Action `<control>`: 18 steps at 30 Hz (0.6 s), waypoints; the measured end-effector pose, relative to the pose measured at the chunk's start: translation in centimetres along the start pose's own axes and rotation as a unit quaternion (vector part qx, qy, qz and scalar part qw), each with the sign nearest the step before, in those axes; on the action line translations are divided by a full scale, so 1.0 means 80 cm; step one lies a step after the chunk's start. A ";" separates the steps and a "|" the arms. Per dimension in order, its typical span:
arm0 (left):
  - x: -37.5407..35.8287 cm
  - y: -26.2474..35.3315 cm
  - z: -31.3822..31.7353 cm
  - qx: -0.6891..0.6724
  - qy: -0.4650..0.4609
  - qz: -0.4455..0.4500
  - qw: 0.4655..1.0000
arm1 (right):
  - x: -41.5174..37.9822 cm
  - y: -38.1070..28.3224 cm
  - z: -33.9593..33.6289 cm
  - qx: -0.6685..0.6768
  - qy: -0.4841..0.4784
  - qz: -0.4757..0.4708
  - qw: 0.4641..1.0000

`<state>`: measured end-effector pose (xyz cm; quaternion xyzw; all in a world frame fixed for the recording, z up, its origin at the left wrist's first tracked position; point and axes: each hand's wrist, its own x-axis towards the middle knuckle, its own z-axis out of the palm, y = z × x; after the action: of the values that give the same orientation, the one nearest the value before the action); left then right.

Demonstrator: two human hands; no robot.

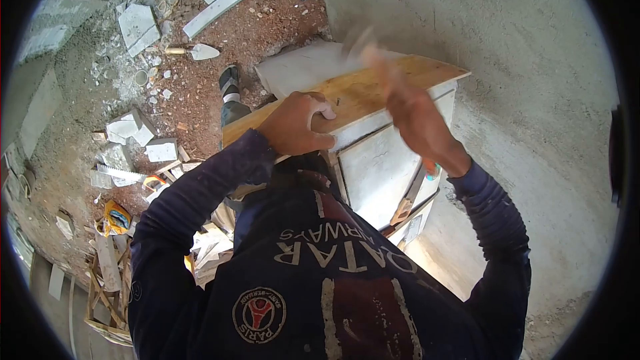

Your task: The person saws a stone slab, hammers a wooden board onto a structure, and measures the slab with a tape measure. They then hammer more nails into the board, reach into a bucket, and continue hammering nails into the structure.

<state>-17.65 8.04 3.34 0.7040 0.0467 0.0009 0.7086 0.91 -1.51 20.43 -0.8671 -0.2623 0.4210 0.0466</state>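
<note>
"Down on the wooden board [367,85], your left hand [293,123] is resting with thumb and fingers parted, bare wood showing in the gap. Anyone else reading it that way?"

"Yep, same. There's a tiny dark nail-like thing [338,101] on the wood just beside those fingertips. Your right hand [415,113] is up over the board, wrapped round some blurred tool [359,43]."

"Hammer-ish, but honestly too smeared to be sure. Where's the board sitting?"

"Right in front of your chest, lying across the top of those white panels [377,173]. Its far right end is close to the plastered wall [533,113]."

"Ok, and further out?"

"Off to your left, on the reddish dirt floor [200,103], you've got a trowel [205,52] lying flat. Nearer you there's a handsaw [120,173] with an orange handle, next to broken white blocks [130,127]. Past the trowel, a long white strip [223,7] lies by more slabs."
</note>
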 end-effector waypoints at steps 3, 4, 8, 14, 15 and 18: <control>-0.001 0.000 0.000 -0.010 -0.015 -0.001 1.000 | -0.004 0.020 0.002 -0.083 -0.097 -0.047 0.991; 0.001 -0.001 -0.001 -0.010 -0.007 0.002 1.000 | -0.001 0.021 0.000 -0.115 -0.131 -0.065 0.983; -0.003 -0.001 0.003 -0.003 0.009 -0.014 1.000 | -0.001 0.034 0.019 -0.020 0.045 -0.060 0.997; 0.002 -0.004 -0.001 -0.019 -0.001 0.007 1.000 | 0.000 0.037 0.006 -0.119 -0.045 -0.184 0.975; 0.000 -0.003 0.001 -0.009 0.010 0.009 1.000 | -0.003 0.023 0.005 -0.121 -0.051 -0.183 0.974; -0.004 0.000 0.001 -0.002 0.010 -0.007 1.000 | -0.011 -0.002 0.012 -0.003 0.026 0.018 0.999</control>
<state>-17.98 7.90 3.35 0.7020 0.0589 0.0034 0.7098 -0.32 -1.94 20.45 -0.8824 -0.2465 0.3984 0.0431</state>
